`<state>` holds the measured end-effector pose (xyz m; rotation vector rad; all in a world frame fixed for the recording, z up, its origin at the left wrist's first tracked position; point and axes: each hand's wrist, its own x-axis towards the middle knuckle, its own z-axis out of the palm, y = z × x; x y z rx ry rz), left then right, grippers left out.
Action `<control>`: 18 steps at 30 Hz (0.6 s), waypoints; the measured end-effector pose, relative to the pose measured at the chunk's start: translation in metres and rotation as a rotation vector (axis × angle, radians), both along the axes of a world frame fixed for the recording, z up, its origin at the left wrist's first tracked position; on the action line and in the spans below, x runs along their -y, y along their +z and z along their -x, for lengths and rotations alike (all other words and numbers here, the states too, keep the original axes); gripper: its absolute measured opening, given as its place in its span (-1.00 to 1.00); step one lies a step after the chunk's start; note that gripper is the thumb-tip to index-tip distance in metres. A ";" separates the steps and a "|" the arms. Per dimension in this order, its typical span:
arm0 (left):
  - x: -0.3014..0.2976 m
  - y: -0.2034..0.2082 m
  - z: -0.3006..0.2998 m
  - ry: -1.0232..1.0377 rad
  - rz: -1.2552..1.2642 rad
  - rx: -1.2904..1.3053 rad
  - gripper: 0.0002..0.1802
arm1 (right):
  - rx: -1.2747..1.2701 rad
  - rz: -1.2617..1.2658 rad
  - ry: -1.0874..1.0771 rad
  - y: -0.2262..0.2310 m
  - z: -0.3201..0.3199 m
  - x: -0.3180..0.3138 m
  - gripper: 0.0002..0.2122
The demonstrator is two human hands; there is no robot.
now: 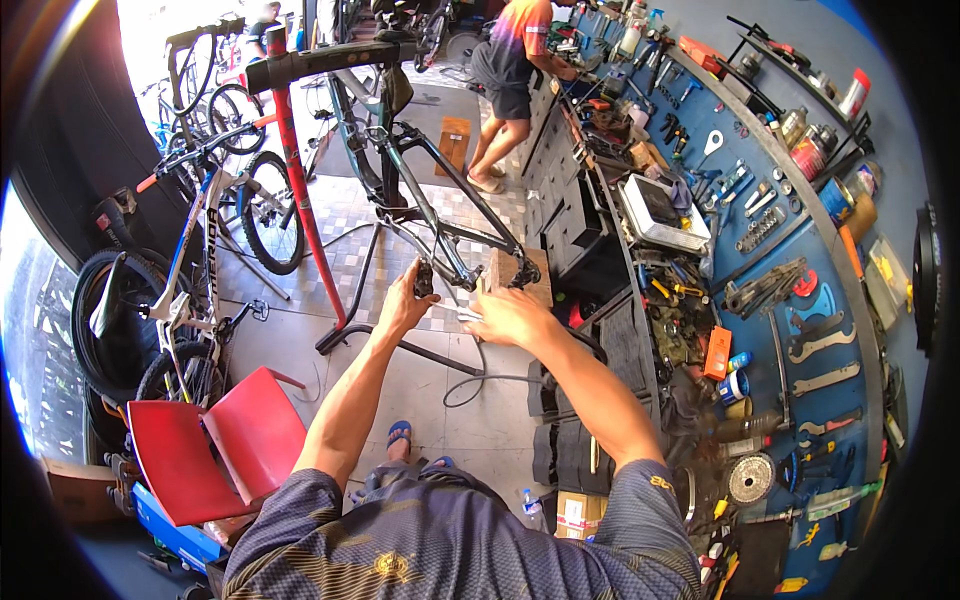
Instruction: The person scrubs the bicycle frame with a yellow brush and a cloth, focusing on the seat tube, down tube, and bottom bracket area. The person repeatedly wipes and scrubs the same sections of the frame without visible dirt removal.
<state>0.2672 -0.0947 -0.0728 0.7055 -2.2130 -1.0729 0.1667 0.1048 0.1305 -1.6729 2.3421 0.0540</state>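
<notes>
In front of me a dark bicycle frame (425,195) hangs from a repair stand (293,190) with a red post. My left hand (402,304) is raised below the frame, its fingers closed around a small dark bike part (425,279) whose exact kind I cannot make out. Just to its right, my right hand (512,316) is closed near the frame's rear end. A pale, slim object (462,313) sticks out from its fingers toward the left hand; its kind is unclear. The tips of the right fingers are partly hidden.
A long workbench (628,270) full of tools runs along the right, below a blue tool board (760,210). A red chair (215,440) and a white bicycle (205,240) stand at left. Another person (510,70) works at the bench's far end. A cable (480,390) lies on the floor.
</notes>
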 end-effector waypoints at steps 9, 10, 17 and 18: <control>0.002 -0.001 -0.002 0.034 0.040 0.131 0.03 | -0.155 0.064 -0.104 0.004 0.007 -0.075 -0.66; 0.001 -0.002 -0.001 0.032 0.038 0.120 0.03 | -0.153 0.109 -0.109 0.000 0.006 -0.075 -0.67; 0.001 -0.009 0.002 0.043 0.088 0.096 0.06 | -0.191 0.150 -0.159 -0.011 0.001 -0.066 -0.69; 0.002 -0.009 0.002 0.030 0.078 0.087 0.06 | -0.187 0.146 -0.157 -0.011 0.000 -0.064 -0.70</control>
